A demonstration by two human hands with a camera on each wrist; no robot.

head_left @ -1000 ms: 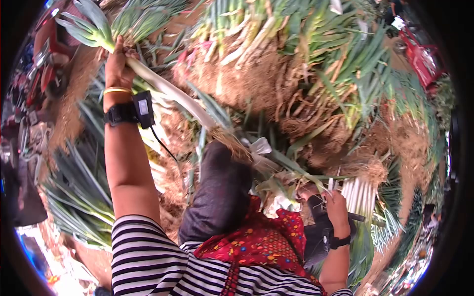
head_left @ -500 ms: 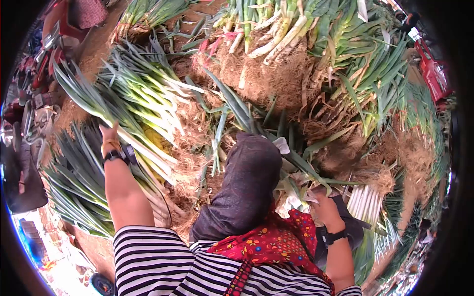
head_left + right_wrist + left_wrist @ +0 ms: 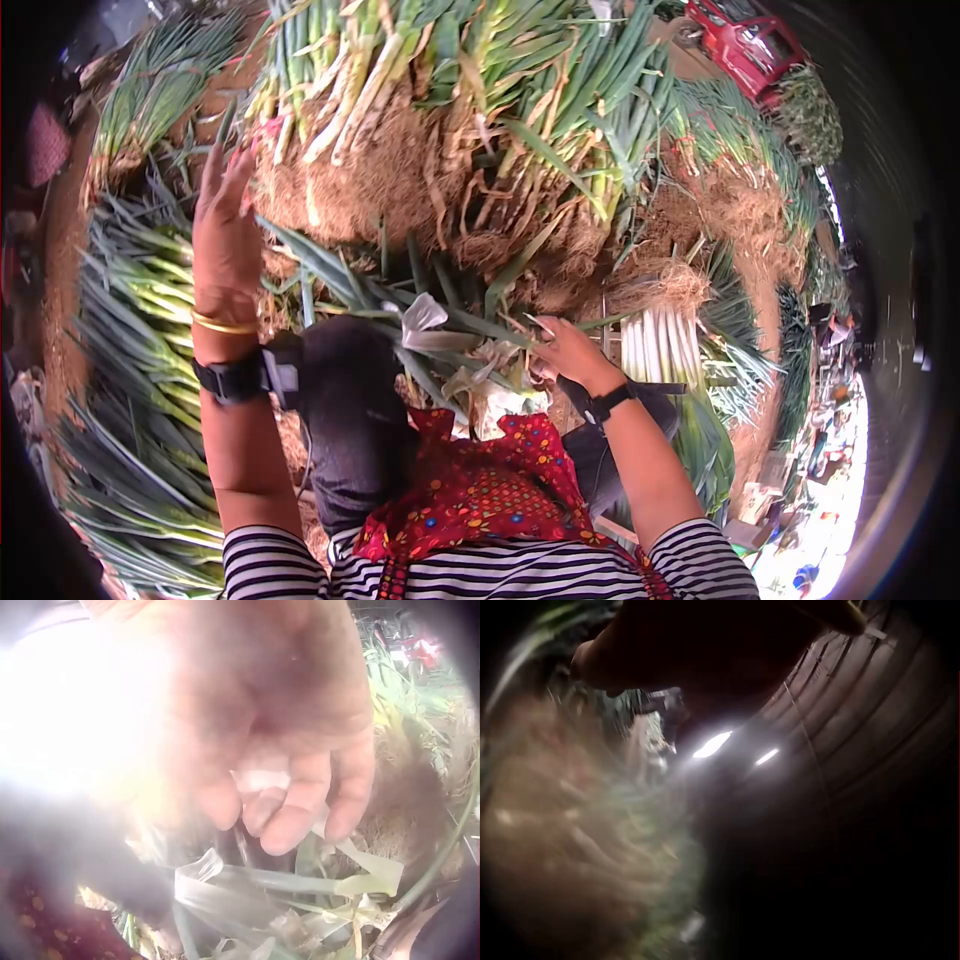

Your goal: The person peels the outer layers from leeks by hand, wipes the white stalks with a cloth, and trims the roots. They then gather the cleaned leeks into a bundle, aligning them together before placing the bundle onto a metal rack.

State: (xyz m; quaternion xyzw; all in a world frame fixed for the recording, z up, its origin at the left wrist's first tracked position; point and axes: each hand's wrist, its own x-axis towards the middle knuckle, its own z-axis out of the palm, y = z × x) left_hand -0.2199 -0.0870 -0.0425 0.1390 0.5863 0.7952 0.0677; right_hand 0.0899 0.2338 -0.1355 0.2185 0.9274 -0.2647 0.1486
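My left hand point(image 3: 226, 230) reaches forward with its fingers extended and nothing in them. In the head view it overlaps the front heap of leeks point(image 3: 345, 150), near their brown roots. The left wrist view is dark and blurred, with part of the hand point(image 3: 705, 645) along its top. Low in front of my body, my right hand point(image 3: 575, 355) has its fingers curled round a small whitish piece point(image 3: 262, 780), mostly hidden; I cannot tell what it is. Below those fingers, the right wrist view has a pale translucent strip point(image 3: 371, 866) and green leaves.
Piled leeks point(image 3: 150, 270) lie along the left side. A bunch with clean white stalks point(image 3: 660, 345) lies beyond the right hand. White plastic point(image 3: 425, 320) sits on loose leaves by my raised knee point(image 3: 355, 410). A red vehicle point(image 3: 745, 45) stands far right.
The left hand held a long leek aloft, then lowered it onto the left pile; now it is empty and farther forward. The right hand stayed low in front. The head view has swung right.
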